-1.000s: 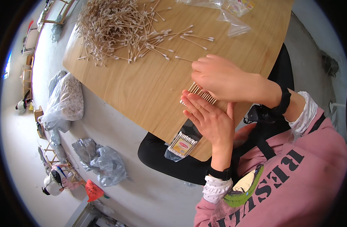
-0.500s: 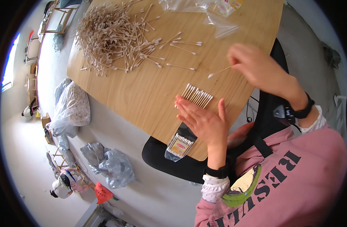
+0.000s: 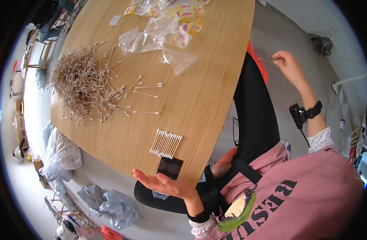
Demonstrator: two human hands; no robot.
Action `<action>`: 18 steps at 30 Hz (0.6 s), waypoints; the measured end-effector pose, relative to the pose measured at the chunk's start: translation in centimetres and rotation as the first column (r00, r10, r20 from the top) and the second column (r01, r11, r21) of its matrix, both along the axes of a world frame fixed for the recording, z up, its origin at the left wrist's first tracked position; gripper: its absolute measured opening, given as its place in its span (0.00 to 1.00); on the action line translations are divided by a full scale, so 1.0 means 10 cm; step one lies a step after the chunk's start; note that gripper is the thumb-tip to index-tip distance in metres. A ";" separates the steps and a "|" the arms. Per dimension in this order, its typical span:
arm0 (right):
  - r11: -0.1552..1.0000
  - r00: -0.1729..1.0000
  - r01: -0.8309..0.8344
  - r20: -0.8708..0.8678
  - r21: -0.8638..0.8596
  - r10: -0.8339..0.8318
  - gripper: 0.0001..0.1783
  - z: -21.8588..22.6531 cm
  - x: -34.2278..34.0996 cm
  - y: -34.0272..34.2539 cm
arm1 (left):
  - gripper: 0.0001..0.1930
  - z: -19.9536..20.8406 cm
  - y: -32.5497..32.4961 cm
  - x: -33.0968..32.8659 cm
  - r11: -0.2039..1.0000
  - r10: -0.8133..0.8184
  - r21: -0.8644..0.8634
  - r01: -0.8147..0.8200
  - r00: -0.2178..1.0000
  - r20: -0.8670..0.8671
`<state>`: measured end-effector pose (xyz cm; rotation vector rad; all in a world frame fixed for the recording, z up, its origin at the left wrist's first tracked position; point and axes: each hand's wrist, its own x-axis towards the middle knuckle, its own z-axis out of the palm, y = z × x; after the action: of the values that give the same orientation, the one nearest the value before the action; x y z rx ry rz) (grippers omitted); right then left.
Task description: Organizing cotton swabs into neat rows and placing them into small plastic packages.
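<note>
My right hand (image 3: 290, 69) is off the right side of the table, above the floor, with its fingers pinched on a thin cotton swab (image 3: 266, 60) that is blurred. My left hand (image 3: 165, 186) is at the table's near edge, fingers stretched out and holding nothing. Just beyond it lies a dark flat rectangular piece (image 3: 170, 167), partly covered by the hand. Touching or close to that piece is a neat row of cotton swabs (image 3: 166, 143), laid side by side. A large loose heap of cotton swabs (image 3: 77, 86) is farther left, with several strays beside it.
Clear plastic bags (image 3: 151, 36) and yellow printed cards (image 3: 187, 16) lie at the table's far end. A red bag (image 3: 258, 64) hangs by the right edge. Filled plastic bags (image 3: 63, 154) stand on the floor at left. Other people are at the far left.
My right hand has swung right, away from the table, with the swab. My left hand has lifted off the swab row and turned. The view has shifted; the labelled swab pack no longer shows.
</note>
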<state>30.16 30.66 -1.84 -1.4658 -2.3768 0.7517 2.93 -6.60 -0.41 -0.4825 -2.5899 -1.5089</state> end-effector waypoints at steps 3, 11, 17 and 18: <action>0.974 0.986 0.040 0.148 0.221 -0.074 0.11 0.14 -0.33 -0.10 | 0.31 0.03 0.07 0.02 0.997 0.017 0.068 -0.021 0.998 0.060; 0.763 0.518 -0.504 -0.848 -0.405 -0.108 0.26 0.23 -1.98 -1.59 | 0.34 -0.11 0.34 -0.04 0.919 0.012 0.384 -0.088 0.981 0.196; 0.696 0.472 -0.627 -0.881 -0.350 -0.017 0.31 0.04 -2.46 -2.14 | 0.35 -0.06 0.56 -0.03 0.713 -0.051 0.673 -0.197 0.943 0.330; 0.662 0.482 -0.655 -0.876 -0.365 -0.006 0.31 0.03 -2.51 -2.21 | 0.35 -0.07 0.56 -0.03 0.706 -0.080 0.681 -0.193 0.934 0.348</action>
<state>5.10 8.59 -1.53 -0.4101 -1.6216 2.0518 2.62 -1.00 -1.10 -0.0263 -1.9086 -2.5660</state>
